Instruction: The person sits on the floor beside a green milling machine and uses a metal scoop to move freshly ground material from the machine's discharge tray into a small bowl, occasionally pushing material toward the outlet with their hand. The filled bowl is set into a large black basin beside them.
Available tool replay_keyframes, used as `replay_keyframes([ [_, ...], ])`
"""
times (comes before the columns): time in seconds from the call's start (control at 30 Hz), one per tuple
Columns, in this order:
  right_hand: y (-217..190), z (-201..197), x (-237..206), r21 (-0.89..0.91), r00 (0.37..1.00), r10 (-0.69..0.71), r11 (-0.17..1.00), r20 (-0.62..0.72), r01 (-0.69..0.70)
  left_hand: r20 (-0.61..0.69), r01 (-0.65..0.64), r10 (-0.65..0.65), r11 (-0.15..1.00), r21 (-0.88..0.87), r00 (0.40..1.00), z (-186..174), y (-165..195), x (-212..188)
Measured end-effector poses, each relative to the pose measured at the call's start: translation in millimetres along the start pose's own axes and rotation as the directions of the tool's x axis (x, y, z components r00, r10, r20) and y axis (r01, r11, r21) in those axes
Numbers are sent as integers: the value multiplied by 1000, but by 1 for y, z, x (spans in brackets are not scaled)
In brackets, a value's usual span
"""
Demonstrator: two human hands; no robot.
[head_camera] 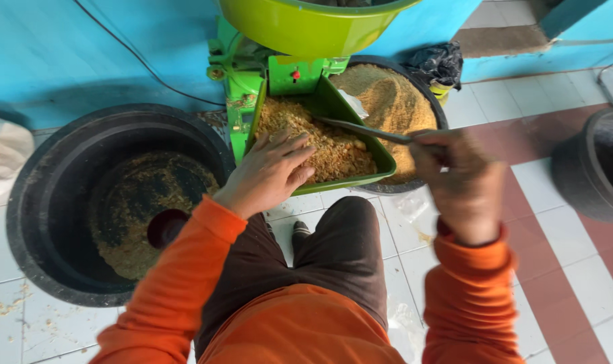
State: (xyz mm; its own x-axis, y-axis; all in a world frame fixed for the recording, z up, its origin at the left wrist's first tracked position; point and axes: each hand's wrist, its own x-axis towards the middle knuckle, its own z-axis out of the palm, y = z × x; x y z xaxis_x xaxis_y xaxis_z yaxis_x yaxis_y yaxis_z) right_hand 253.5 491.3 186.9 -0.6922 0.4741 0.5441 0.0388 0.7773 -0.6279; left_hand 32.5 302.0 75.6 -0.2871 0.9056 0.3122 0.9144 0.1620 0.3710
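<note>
Orange long sleeves, ribbed cuffs, orange top; dark brown trousers; both hands bare.

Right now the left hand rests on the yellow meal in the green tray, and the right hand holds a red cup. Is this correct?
Not quite. In the head view the right hand holds a thin metal tool, not a red cup. The left hand does rest on the yellow meal in the green tray.
</note>
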Motion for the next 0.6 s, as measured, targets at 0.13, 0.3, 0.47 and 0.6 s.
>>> replay_keyframes([
  [0.13, -23, -40, 0, 35, 1000, -6, 999, -9, 6, 266, -95, 62, 989, 115, 962, 6, -8, 31],
  [0.3, -42, -69, -21, 6, 998, 17, 1000, -67, -17, 325, -73, -21, 959, 274, 946, 7, -33, 36],
  [0.47, -53, -58, -21, -60, 1000, -6, 998, -4, 6, 140, -61, 27, 968, 243, 990, 16, -33, 15],
  [0.6, -37, -3, -6, -148, 987, -109, 981, 122, 127, 33, -25, 20, 991, 131, 999, 11, -29, 8],
])
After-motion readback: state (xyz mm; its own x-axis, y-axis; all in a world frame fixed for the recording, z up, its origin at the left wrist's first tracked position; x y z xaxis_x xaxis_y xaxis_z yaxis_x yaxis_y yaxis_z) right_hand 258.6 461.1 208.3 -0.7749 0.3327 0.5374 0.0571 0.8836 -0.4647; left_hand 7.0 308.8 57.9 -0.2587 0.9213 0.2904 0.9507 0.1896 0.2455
